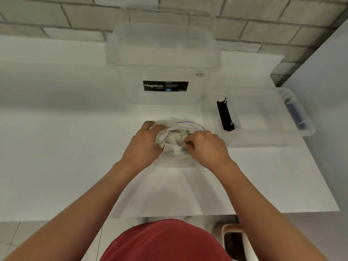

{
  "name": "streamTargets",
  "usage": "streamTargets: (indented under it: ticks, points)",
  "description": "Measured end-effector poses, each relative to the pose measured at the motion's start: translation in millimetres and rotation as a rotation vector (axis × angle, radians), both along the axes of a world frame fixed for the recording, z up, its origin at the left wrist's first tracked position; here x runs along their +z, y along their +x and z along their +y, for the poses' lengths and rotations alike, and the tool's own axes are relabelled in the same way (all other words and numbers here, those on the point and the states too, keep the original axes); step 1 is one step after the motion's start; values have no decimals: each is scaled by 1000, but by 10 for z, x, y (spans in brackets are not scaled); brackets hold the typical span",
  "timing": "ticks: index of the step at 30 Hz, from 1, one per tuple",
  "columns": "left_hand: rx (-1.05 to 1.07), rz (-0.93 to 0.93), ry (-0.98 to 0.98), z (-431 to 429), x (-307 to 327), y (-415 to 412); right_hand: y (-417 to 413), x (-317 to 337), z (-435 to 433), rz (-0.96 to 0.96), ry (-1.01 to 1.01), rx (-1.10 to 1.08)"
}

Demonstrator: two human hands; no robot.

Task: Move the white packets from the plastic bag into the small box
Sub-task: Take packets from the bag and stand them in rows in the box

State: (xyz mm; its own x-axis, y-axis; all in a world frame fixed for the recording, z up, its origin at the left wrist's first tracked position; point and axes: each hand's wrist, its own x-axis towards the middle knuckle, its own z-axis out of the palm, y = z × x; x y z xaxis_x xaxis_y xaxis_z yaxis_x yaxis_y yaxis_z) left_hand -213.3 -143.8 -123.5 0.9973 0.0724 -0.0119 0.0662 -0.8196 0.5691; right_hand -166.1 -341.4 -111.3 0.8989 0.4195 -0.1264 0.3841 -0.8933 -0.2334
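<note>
The plastic bag sits between the two hands, its mouth spread open, and the film is so clear that its lower edge is hard to trace. A curved clear rim shows just under the hands, but I cannot tell whether it is the bag or a container below it.

The white packets lie heaped inside the bag. About half a dozen faces show, but they overlap and blur, so no firm count is possible.

The left hand has its fingers curled over the bag's left edge, gripping the bunched film. The right hand is curled at the right of the mouth with its fingertips tucked in and hidden. Whether they pinch a packet or the film cannot be told.

There are two clear containers. One is a tall Megabox tub beyond the hands. The other is a low clear box to the right of the right hand, with one black latch and one blue latch. Its contents cannot be made out.
</note>
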Motion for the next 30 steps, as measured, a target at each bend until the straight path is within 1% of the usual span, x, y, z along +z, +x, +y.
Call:
streamTargets:
  ticks: [3, 5, 8, 11, 13, 17, 20, 22, 24, 27, 30]
  points:
    - [-43, -6, -18, 25, -13, 17, 1, 23, 88, 14, -21, 111]
    - [-73, -11, -18, 37, -25, 9, -12, 3, 138, 11, -70, 151]
    - [-103, -11, -36, 60, -42, 5, -15, -21, 175, 32, -107, 161]
    - [-103, -6, -53, 88, -36, 33, -3, -6, 165, 11, -55, 141]
    - [-97, -6, -86, 109, -22, 57, 2, 5, 120, 8, 62, 81]
    - [-136, -11, -147, 146, 23, 88, 10, 104, 4, 103, 398, -124]
    - [-121, -147, -186, 122, 154, 65, -4, 189, -52, 175, 696, -283]
    - [-94, -266, -262, 80, 270, 41, -33, 273, -65, 212, 898, -372]
    - [-95, -331, -321, 30, 358, 36, -79, 382, -68, 255, 1070, -428]
    - [-99, -351, -291, -51, 432, 63, -133, 528, -52, 268, 1219, -450]
    - [-90, -344, -258, -128, 494, 81, -147, 594, -48, 257, 1274, -450]
